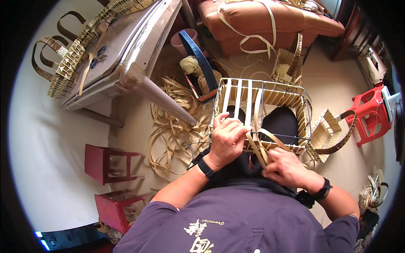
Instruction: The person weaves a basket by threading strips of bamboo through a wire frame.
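Observation:
A rectangular wire basket frame (306,122) rests on my lap, its sides laced with pale flat strips. Several light strips (238,99) run across the left part of its open face, and dark-clothed knees show through the wires. My left hand (229,138) is closed at the near rim, its thumb and fingers pinching a strip there. To its right, my right hand (287,166) is closed on a loose tan weaving strip (258,147), which runs in a folded length from the near rim down to its fingers. Another part of the strip slants from the frame toward that hand.
A heap of loose strips (175,130) covers the floor at left, beside a grey table (139,59) bearing scissors (98,57). Small handled baskets (327,133) stand right and beyond. There are red stools (371,111) and an orange-brown sofa (253,25).

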The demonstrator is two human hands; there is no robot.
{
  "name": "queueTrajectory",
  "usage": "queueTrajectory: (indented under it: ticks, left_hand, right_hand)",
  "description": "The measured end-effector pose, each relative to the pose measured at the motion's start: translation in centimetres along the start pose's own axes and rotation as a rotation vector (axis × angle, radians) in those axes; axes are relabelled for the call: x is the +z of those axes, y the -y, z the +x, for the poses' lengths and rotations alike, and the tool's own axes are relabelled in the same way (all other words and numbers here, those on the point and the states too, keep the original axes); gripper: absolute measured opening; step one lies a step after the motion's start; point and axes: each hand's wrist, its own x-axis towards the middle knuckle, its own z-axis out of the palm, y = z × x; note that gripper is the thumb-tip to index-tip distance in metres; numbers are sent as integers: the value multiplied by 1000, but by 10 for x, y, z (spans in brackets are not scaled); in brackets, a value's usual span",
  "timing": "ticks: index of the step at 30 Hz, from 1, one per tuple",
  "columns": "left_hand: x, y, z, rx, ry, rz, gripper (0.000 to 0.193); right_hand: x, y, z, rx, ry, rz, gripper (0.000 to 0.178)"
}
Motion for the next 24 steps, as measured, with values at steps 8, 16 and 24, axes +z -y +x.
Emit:
queueTrajectory:
  ticks: [8, 16, 24]
  left_hand:
    - [-1, -3, 4, 48, 6, 4, 12]
    - [7, -4, 4, 115, 7, 35, 13]
    - [-2, 2, 2, 84, -9, 61, 18]
  right_hand:
    - [91, -54, -207, 552, 171, 637, 9]
    - [213, -99, -358, 1049, 446, 1203, 65]
    - [252, -143, -443, 1459, 245, 1029, 54]
